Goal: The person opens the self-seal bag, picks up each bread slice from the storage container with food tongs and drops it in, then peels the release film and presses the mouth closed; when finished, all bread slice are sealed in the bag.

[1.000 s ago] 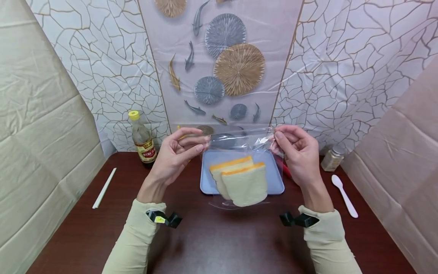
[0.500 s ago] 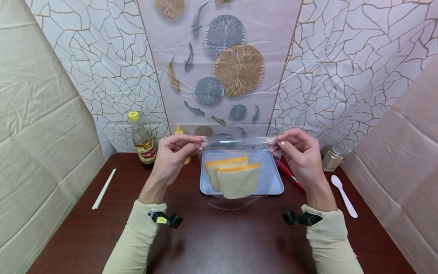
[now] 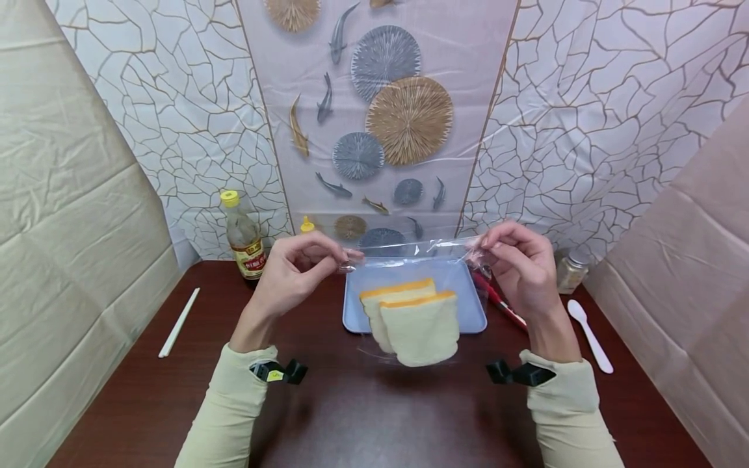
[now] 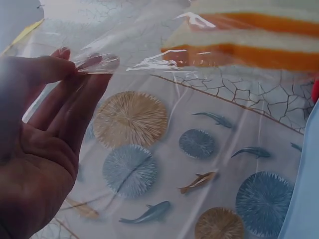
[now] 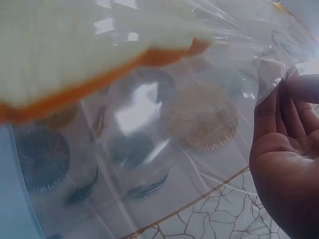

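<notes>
A clear plastic bag (image 3: 412, 257) hangs in the air above the table, with two slices of bread (image 3: 418, 322) inside it. My left hand (image 3: 298, 270) pinches the bag's top left corner, and my right hand (image 3: 517, 263) pinches its top right corner. In the left wrist view the thumb and fingers of the left hand (image 4: 65, 94) pinch the bag's edge (image 4: 99, 62), and the bread's orange crust (image 4: 239, 50) shows through the plastic. The right wrist view shows the bread (image 5: 84, 55) close up through the bag, with the right hand (image 5: 286, 159) at the bag's edge.
A light blue tray (image 3: 468, 305) lies on the dark wooden table (image 3: 374, 416) behind the bag. A yellow-capped bottle (image 3: 242, 237) and a small yellow cap (image 3: 306, 225) stand at the back left. Paper-wrapped chopsticks (image 3: 178, 322) lie left; a red utensil (image 3: 500, 302), a jar (image 3: 570, 270) and a white spoon (image 3: 588, 335) lie right.
The bag with the bread swung and dropped slightly lower. Both hands kept their pinch on the top corners and moved down a little.
</notes>
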The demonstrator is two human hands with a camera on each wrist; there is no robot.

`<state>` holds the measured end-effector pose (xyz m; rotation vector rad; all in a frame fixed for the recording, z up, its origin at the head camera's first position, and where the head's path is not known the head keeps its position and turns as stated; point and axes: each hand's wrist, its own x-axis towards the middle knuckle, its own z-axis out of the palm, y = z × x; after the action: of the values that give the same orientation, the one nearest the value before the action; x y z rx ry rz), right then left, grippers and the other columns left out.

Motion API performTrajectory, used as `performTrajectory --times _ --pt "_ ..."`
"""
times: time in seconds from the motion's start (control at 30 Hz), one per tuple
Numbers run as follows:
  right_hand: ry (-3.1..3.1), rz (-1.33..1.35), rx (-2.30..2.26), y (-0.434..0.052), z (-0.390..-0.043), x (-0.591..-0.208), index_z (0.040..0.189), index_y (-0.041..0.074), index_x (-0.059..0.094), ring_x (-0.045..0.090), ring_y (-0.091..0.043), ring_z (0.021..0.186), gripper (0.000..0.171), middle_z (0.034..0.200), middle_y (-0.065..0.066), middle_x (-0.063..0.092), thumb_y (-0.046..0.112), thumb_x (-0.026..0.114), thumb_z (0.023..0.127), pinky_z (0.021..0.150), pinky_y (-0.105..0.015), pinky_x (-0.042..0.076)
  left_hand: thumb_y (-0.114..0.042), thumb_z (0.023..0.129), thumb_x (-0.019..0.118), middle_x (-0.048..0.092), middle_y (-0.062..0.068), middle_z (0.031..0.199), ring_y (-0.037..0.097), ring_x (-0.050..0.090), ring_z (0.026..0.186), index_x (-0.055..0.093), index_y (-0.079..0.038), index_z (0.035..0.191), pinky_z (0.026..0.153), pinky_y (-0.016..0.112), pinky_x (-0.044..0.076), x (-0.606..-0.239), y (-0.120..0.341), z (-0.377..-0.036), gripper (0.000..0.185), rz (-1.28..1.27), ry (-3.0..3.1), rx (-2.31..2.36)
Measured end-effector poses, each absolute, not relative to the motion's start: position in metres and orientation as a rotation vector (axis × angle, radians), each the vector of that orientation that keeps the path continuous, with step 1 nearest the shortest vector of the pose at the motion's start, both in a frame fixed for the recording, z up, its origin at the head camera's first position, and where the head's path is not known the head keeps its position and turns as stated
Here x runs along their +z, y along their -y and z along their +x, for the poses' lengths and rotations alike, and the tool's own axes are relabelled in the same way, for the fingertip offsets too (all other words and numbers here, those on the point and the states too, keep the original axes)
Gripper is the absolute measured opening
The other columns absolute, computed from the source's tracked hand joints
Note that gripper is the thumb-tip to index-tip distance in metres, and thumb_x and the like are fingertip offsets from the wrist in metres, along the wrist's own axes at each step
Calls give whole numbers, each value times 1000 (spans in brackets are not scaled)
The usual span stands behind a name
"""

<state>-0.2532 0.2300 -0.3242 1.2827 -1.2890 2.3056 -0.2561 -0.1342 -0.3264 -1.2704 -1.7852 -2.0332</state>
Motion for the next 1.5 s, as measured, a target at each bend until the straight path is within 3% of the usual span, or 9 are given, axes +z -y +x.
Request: performTrajectory --times 0.1,0.27,0.5,0.67,0.73,0.97,1.17,1.4,1.5 --pt "1236 1304 2327 -231 -255 -325 99 -17 64 78 -29 89 39 101 -25 77 -24 26 97 83 -34 66 14 101 63 81 22 114 34 81 106 70 8 101 88 50 66 -325 134 -254 9 -1298 1791 -2035" --pt "1161 1346 2333 -227 -256 -327 98 -21 66 79 -34 85 39 98 -30 77 -24 26 96 81 -37 67 14 100 61 82 12 105 23 83 94 69 9 98 81 44 68 -326 134 -253 10 -1219 1797 -2000" --pt "1360 1189 2160 -224 -251 -326 96 -18 66 80 -24 83 24 94 -21 80 -34 50 89 77 -30 67 12 98 54 82 5 100 19 83 91 66 16 98 77 43 68 -325 134 -253 13 -1186 1774 -1985" --pt "1583 1044 2015 -227 -248 -324 95 -20 62 80 -20 85 18 93 -17 79 -34 65 84 74 -28 66 8 98 71 84 16 106 29 83 95 70 6 98 76 40 68 -327 133 -254 2 -1161 1810 -1925" --pt "1632 1012 1983 -228 -248 -324 97 -20 62 80 -20 85 18 94 -16 80 -32 68 84 74 -27 65 7 94 79 84 17 105 30 83 95 71 1 98 76 36 68 -328 132 -256 11 -1120 1856 -1876" --pt "1761 877 1825 -219 -253 -329 102 -16 72 82 -20 87 17 100 -10 84 -19 78 88 77 -28 66 4 95 80 84 12 108 23 83 100 76 -7 104 68 21 60 -328 142 -262 15 -990 1960 -1697" --pt "1841 856 1827 -186 -255 -340 106 -11 75 82 -17 88 16 104 -5 85 -15 76 91 80 -32 67 10 97 73 81 21 116 31 82 104 69 2 111 87 38 67 -330 176 -262 17 -964 1955 -1714" --pt "1775 931 2218 -116 -270 -354 113 -10 73 81 -16 94 15 107 -3 84 -12 71 98 83 -45 68 13 99 68 83 11 117 19 82 101 63 8 122 82 32 67 -324 248 -250 23 -872 2002 -1846" --pt "1829 829 2367 -85 -286 -362 117 -9 72 80 -14 94 17 104 -2 84 -7 70 100 85 -42 68 10 101 67 83 10 117 15 82 97 61 6 131 82 29 66 -322 279 -252 31 -780 2148 -1846"
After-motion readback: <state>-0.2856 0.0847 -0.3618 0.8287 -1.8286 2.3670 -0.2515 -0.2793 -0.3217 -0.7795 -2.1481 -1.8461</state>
